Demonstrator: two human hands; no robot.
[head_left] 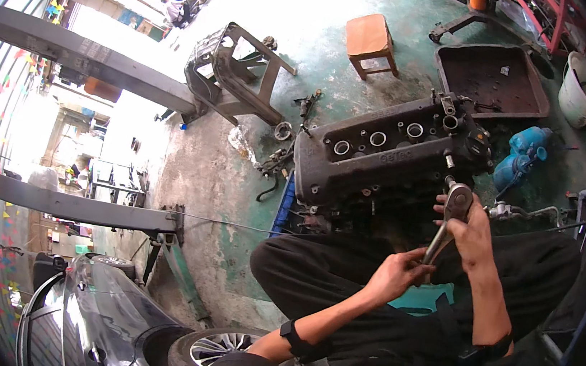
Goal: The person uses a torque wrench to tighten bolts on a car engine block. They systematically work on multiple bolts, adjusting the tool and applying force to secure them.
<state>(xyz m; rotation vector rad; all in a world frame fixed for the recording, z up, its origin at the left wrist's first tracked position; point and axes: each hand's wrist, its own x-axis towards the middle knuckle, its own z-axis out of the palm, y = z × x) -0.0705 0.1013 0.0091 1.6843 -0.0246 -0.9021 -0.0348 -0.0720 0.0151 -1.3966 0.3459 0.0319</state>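
Observation:
A ratchet wrench (438,240) slants across in front of me, its round head up near the engine's right end. My left hand (398,276) is closed on the lower end of its handle. My right hand (471,234) wraps round the handle just below the head, fingers partly hidden behind it. From the head a short extension with a socket (450,162) points toward the dark valve cover (360,167). Whether the socket touches a bolt I cannot tell. Several round holes with pale rims line the cover's top.
Beyond the engine are an orange stool (369,38), a grey metal stand (241,69) and a dirty brown tray (489,110). On the right lie blue bottle-like objects (519,165) and a white bucket (579,91). A dark car (104,320) stands at lower left.

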